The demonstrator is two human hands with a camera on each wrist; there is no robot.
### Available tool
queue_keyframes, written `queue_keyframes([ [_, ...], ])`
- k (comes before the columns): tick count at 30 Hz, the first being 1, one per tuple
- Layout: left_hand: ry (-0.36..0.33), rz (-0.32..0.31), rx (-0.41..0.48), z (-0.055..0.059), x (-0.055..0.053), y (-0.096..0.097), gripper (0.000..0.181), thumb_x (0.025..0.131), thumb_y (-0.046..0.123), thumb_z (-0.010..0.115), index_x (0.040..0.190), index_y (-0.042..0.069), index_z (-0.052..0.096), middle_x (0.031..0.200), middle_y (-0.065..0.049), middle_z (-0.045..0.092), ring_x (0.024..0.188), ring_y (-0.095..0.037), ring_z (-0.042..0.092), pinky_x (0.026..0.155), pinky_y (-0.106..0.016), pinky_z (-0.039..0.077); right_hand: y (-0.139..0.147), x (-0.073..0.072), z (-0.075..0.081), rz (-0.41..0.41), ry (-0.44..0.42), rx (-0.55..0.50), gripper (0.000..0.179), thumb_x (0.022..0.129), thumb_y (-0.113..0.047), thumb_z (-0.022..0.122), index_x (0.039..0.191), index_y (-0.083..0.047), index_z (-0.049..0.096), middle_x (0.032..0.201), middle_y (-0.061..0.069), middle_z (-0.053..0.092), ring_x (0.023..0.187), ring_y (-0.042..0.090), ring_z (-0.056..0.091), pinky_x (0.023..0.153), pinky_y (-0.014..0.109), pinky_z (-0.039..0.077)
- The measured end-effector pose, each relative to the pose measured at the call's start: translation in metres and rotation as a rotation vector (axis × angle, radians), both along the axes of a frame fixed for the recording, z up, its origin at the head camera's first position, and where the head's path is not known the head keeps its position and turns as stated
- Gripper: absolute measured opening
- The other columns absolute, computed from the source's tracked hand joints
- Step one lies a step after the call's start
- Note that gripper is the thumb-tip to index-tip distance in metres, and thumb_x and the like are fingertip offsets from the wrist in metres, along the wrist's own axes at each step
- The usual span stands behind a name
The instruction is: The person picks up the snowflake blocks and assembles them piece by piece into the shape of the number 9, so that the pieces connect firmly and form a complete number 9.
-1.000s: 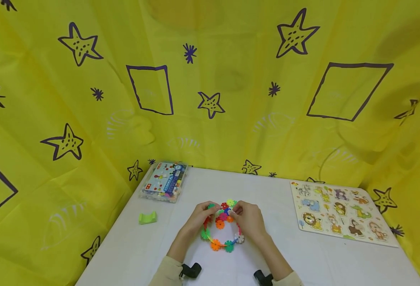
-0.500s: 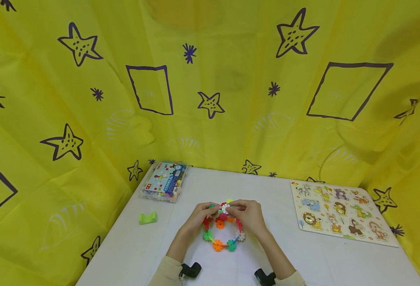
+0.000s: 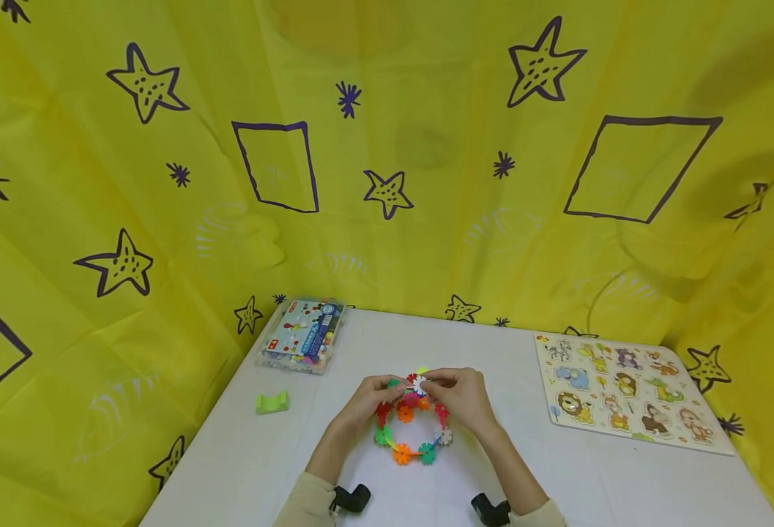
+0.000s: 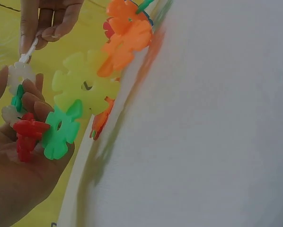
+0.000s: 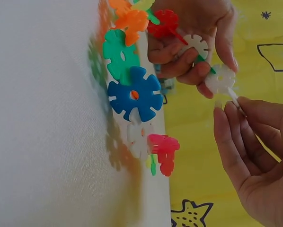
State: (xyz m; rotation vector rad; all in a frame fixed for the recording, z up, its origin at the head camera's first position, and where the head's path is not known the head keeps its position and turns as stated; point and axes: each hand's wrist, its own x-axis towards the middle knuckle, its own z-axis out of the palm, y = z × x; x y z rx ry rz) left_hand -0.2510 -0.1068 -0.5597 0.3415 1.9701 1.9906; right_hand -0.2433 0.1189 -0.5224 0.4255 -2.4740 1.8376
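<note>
A ring-shaped chain of multicoloured, notched plastic flower discs (image 3: pixel 402 454), held at its 12 o'clock side over the white-covered desk (image 3: pixel 505 395).
The left hand (image 3: pixel 367 401) pinches a pale, slotted plastic disc (image 5: pixel 221 79) of the chain; the right hand (image 3: pixel 462 397) has its fingers pinching a thin white plastic disc (image 5: pixel 234 98), edge-on and touching that one. The chain looks light and slick, each disc fairly stiff, though joints may twist apart; flat faces close to a joint seem the best hold, slots uncovered. From the ring, a clear plastic box (image 3: pixel 304 337) lies at 10 o'clock, a lime-green curved block (image 3: pixel 272 402) at 9, a pale animal puzzle board (image 3: pixel 633 401) at 3, all well apart. The desk's far edge lies toward 12, by the yellow curtain (image 3: pixel 393 263); moving room opens toward 6.
</note>
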Motion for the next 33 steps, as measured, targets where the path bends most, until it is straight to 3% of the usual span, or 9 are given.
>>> queue_keyframes([
  [7,0.01,0.016,-0.004,0.001,0.001,0.0,0.042,0.104,0.033,0.063,0.118,-0.006,0.07,0.081,-0.005,0.054,0.078,-0.019,0.05,0.076,-0.03,0.043,-0.001,0.001,0.002,0.032,-0.001,-0.007,0.011,0.092,-0.006,0.079,0.102,0.0,0.081,0.086,0.018,0.077,0.07,0.035,0.075,0.067,0.05,0.062],
  [20,0.014,0.043,0.027,-0.001,0.002,0.003,0.036,0.102,0.024,0.068,0.118,-0.008,0.071,0.074,-0.002,0.056,0.068,-0.013,0.048,0.063,-0.024,0.04,-0.007,0.003,0.001,-0.016,0.051,-0.04,0.01,0.088,-0.001,0.081,0.098,-0.001,0.081,0.085,0.012,0.078,0.064,0.03,0.075,0.066,0.053,0.06],
  [33,0.023,0.076,0.029,-0.004,0.001,0.004,0.032,0.103,0.013,0.066,0.12,-0.014,0.068,0.081,0.0,0.064,0.075,-0.01,0.054,0.071,-0.022,0.047,-0.01,0.002,-0.002,-0.003,0.054,-0.095,0.007,0.088,0.0,0.081,0.095,0.0,0.081,0.084,0.014,0.077,0.063,0.034,0.075,0.065,0.057,0.059],
])
